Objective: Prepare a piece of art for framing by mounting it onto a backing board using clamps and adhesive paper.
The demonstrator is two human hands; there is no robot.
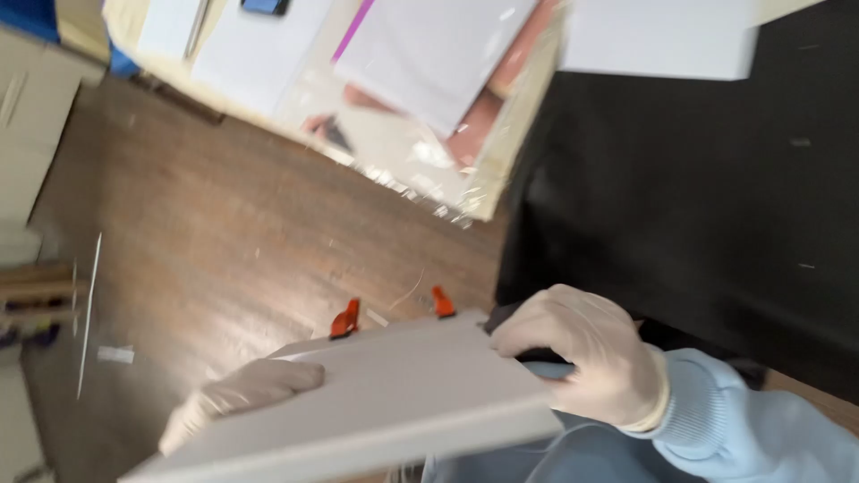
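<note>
A flat white panel (pixel 394 402) is held tilted low in the view, over the wooden floor. Two orange clips (pixel 344 318) stick up from its far edge. My left hand (pixel 237 398), in a pale glove, grips the panel's left edge with the fingers lying on top. My right hand (pixel 582 353), also gloved and with a light blue sleeve, clasps the panel's right corner together with a dark object that is mostly hidden under the fingers. The frame is motion-blurred.
A table (pixel 501 192) covered in clear plastic holds white sheets (pixel 429 54), a pink strip and a dark phone (pixel 265 5). A black surface (pixel 689 206) lies at right with another white sheet (pixel 662 40). Brown wooden floor (pixel 206 241) spreads at left.
</note>
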